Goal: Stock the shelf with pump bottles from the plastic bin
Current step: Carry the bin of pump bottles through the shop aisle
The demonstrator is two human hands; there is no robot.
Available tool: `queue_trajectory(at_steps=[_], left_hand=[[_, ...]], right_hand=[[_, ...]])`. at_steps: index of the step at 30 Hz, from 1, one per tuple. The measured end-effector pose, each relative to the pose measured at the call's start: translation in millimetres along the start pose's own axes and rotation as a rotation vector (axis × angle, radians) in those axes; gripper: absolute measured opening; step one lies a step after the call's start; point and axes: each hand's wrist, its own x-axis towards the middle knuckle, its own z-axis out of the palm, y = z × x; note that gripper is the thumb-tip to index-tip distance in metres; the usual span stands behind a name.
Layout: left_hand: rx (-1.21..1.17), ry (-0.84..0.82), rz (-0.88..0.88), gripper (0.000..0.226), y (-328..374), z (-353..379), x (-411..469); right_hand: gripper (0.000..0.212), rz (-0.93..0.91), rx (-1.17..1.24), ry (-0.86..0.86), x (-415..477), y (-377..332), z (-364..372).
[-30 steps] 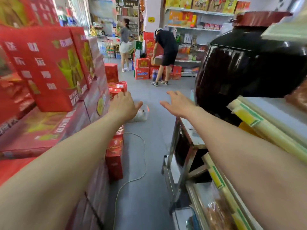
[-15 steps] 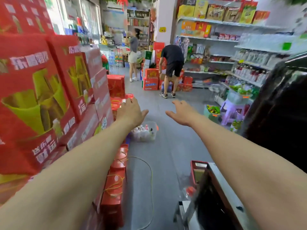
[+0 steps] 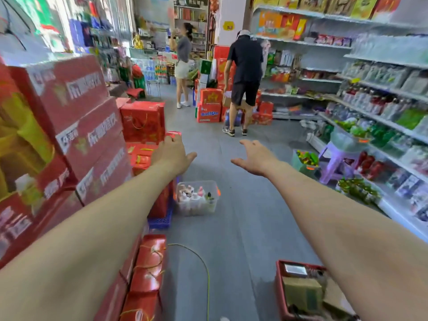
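Note:
A clear plastic bin (image 3: 215, 208) with orange handles stands on the grey aisle floor ahead, beside a stack of red cartons. Several white and pink pump bottles (image 3: 193, 196) stand upright inside it. Both my arms stretch forward at chest height above the aisle. My left hand (image 3: 172, 155) is open, fingers spread, above and a little left of the bin. My right hand (image 3: 256, 158) is open too, palm down, above and right of the bin. Neither hand holds anything. White store shelves (image 3: 379, 121) full of goods run along the right side.
Tall stacks of red cartons (image 3: 81, 126) line the left. A red basket (image 3: 279, 288) with boxes sits at the lower right. A yellow cord (image 3: 203, 265) snakes over the floor. A purple stool (image 3: 335, 163) carrying a tub stands by the shelves. Two persons (image 3: 243, 77) stand farther down the aisle.
The view has moved forward down the aisle past a dark jar and a metal rack on the right. The bin now shows fully and nearer. Both hands stay open and outstretched.

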Motion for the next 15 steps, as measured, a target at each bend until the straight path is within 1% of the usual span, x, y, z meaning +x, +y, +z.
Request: queue_trajectory(at_steps=[4, 8, 15], left_hand=[[-0.011, 0.008, -0.052, 0.066, 13.6, 27.5, 98.5], [-0.031, -0.018, -0.123, 0.066, 26.4, 47.5, 189.1], [-0.016, -0.067, -0.172, 0.066, 13.3, 109.1, 323.8]], right_hand=[[0.078, -0.023, 0.024, -0.023, 111.3, 25.9, -4.1], [0.078, -0.029, 0.040, -0.042, 215.5, 46.4, -12.0], [0.079, -0.035, 0.002, -0.079, 368.4, 62.5, 14.9]])
